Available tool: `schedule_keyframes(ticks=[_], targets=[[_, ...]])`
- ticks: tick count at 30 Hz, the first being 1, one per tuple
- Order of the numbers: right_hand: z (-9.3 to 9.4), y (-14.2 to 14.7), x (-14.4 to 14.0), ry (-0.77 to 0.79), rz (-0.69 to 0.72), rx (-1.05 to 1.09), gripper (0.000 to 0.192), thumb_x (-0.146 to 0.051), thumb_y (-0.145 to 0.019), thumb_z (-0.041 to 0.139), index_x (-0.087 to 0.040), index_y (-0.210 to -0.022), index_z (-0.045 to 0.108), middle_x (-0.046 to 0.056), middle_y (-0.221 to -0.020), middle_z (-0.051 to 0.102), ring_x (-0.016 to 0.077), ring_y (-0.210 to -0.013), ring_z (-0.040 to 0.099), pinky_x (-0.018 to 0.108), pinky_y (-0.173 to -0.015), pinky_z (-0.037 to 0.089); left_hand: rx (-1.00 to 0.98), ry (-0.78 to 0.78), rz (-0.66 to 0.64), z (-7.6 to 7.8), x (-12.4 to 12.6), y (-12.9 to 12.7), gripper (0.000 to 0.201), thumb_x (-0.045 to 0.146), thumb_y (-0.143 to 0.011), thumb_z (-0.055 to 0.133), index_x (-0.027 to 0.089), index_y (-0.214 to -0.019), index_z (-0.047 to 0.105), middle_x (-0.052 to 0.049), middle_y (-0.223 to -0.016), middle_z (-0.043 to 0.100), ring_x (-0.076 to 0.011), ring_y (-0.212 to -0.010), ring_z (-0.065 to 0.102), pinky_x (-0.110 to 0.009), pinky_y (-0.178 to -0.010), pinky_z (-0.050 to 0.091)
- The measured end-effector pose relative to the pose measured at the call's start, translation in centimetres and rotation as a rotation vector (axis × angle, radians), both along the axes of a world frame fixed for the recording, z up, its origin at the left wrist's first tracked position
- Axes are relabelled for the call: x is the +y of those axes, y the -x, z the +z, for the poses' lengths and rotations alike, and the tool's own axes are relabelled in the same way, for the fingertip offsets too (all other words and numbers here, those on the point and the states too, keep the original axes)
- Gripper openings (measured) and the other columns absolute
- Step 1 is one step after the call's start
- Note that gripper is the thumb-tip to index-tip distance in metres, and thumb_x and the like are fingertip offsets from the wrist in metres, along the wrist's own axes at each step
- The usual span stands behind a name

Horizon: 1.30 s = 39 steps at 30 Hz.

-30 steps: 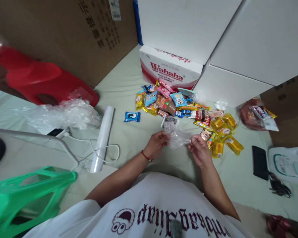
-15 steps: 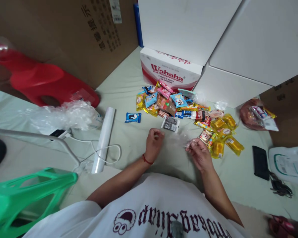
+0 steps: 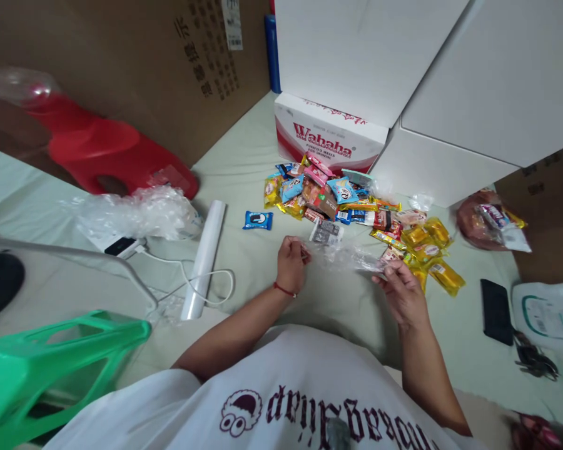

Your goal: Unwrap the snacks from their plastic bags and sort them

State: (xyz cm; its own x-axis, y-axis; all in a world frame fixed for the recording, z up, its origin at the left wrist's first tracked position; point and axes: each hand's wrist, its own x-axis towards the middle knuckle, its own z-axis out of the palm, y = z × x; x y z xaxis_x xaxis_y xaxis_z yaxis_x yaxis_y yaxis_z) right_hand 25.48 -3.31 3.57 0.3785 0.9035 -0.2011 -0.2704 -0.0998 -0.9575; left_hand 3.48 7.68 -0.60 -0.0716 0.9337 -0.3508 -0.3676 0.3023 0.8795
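A clear plastic bag [image 3: 344,256] is stretched between my two hands, above the pale cloth. My left hand [image 3: 291,262] pinches its left end, and my right hand [image 3: 402,292] grips the right end between thumb and fingers. Just beyond the bag lies a grey-and-white packet [image 3: 327,232], partly seen past the film. Behind it is a heap of wrapped snacks [image 3: 321,197] in several colours. Yellow-wrapped snacks [image 3: 426,240] lie by my right hand, which hides some of them. A single blue snack packet [image 3: 258,220] sits apart, beyond my left hand.
A Wahaba-style printed carton [image 3: 328,134] stands behind the heap, against white cabinets [image 3: 366,50]. On the left are a red jug [image 3: 107,150], crumpled plastic [image 3: 141,212], a white roll [image 3: 204,262], a cable and a green stool [image 3: 65,362]. A black phone [image 3: 496,311] and keys [image 3: 536,361] lie right.
My right hand has moved to the right, away from my left, drawing the clear bag out wide between them. The view has shifted slightly.
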Motion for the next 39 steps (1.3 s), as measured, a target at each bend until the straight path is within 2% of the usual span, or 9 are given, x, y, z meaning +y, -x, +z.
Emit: schedule_keyframes(ticks=[3, 6, 9, 14, 18, 24, 27, 33, 39], targets=[[0.3, -0.6, -0.9, 0.072, 0.066, 0.117, 0.031, -0.047, -0.076, 0.088, -0.024, -0.085, 0.068, 0.000, -0.091, 0.067, 0.0151, -0.083, 0.064, 0.033, -0.079, 0.060, 0.026, -0.042, 0.023, -0.1, 0.5, 0.8, 0.039, 0.054, -0.090, 0.065, 0.023, -0.081, 0.044, 0.007, -0.067, 0.050, -0.0073, -0.050, 0.047, -0.019, -0.048, 0.040], [0.5, -1.0, -1.6, 0.128, 0.166, 0.141, 0.035, -0.051, -0.076, 0.086, -0.024, -0.085, 0.067, -0.003, -0.072, 0.063, 0.0100, -0.056, 0.053, 0.024, -0.056, 0.050, 0.019, -0.155, -0.054, -0.1, 0.8, 2.1, 0.046, 0.061, -0.088, 0.068, 0.023, -0.081, 0.044, 0.009, -0.063, 0.045, -0.0049, -0.043, 0.039, -0.018, -0.042, 0.031], [-0.2, -1.2, -1.5, 0.193, 0.198, -0.105, 0.038, -0.057, -0.077, 0.082, -0.022, -0.084, 0.070, -0.004, -0.060, 0.057, 0.0083, -0.047, 0.039, 0.022, -0.047, 0.034, 0.044, -0.207, -0.119, -0.2, 1.0, 3.2, 0.049, 0.064, -0.086, 0.070, 0.022, -0.082, 0.046, 0.011, -0.059, 0.041, -0.0040, -0.041, 0.037, -0.017, -0.041, 0.028], [-2.1, -0.8, 0.0, 0.223, 0.024, -0.575, 0.041, -0.058, -0.075, 0.078, -0.018, -0.085, 0.077, 0.000, -0.069, 0.063, 0.0139, -0.063, 0.048, 0.026, -0.058, 0.037, -0.019, -0.021, -0.155, -0.3, 1.2, 3.5, 0.044, 0.055, -0.084, 0.076, 0.022, -0.088, 0.048, 0.008, -0.066, 0.056, -0.0113, -0.062, 0.066, -0.023, -0.059, 0.054], [-1.3, -0.2, 0.1, 0.174, -0.005, -0.265, 0.035, -0.050, -0.071, 0.084, -0.019, -0.080, 0.071, -0.005, -0.062, 0.050, 0.0097, -0.056, 0.035, 0.022, -0.051, 0.028, -0.160, 0.058, -0.079, 0.1, 1.7, 3.4, 0.043, 0.047, -0.082, 0.079, 0.022, -0.087, 0.045, 0.007, -0.071, 0.059, -0.0125, -0.074, 0.070, -0.027, -0.073, 0.059], [1.3, 0.7, -0.7, 0.118, 0.263, 0.366, 0.035, -0.038, -0.075, 0.088, -0.021, -0.073, 0.057, -0.007, -0.059, 0.031, 0.0079, -0.053, 0.026, 0.015, -0.042, 0.022, -0.328, 0.035, -0.230, 0.7, 3.3, 4.9, 0.045, 0.038, -0.075, 0.087, 0.022, -0.087, 0.047, 0.011, -0.066, 0.048, -0.0011, -0.045, 0.038, -0.013, -0.044, 0.032], [0.9, 1.1, -0.3, 0.125, 0.219, 0.393, 0.033, -0.034, -0.076, 0.088, -0.020, -0.074, 0.058, -0.007, -0.060, 0.034, 0.0071, -0.053, 0.027, 0.013, -0.043, 0.025, -0.263, 0.036, -0.238, 0.8, 3.8, 5.6, 0.045, 0.039, -0.076, 0.087, 0.023, -0.089, 0.046, 0.011, -0.065, 0.046, -0.0019, -0.044, 0.037, -0.013, -0.043, 0.030], [-0.5, 2.3, 0.8, 0.113, 0.120, 0.300, 0.031, -0.039, -0.075, 0.088, -0.020, -0.076, 0.064, -0.002, -0.072, 0.052, 0.0104, -0.065, 0.044, 0.019, -0.054, 0.041, 0.084, 0.240, -0.074, 0.6, 1.2, 5.8, 0.050, 0.064, -0.084, 0.073, 0.023, -0.100, 0.050, 0.002, -0.084, 0.062, -0.0119, -0.067, 0.067, -0.021, -0.054, 0.050], [-0.2, 4.2, 0.7, 0.059, 0.253, 0.157, 0.031, -0.047, -0.076, 0.086, -0.022, -0.075, 0.067, 0.001, -0.085, 0.056, 0.0142, -0.076, 0.049, 0.025, -0.067, 0.045, -0.030, 0.396, -0.321, 0.8, -1.1, 3.0, 0.062, 0.077, -0.076, 0.071, 0.019, -0.087, 0.054, -0.003, -0.076, 0.064, -0.0218, -0.072, 0.071, -0.028, -0.055, 0.053]])
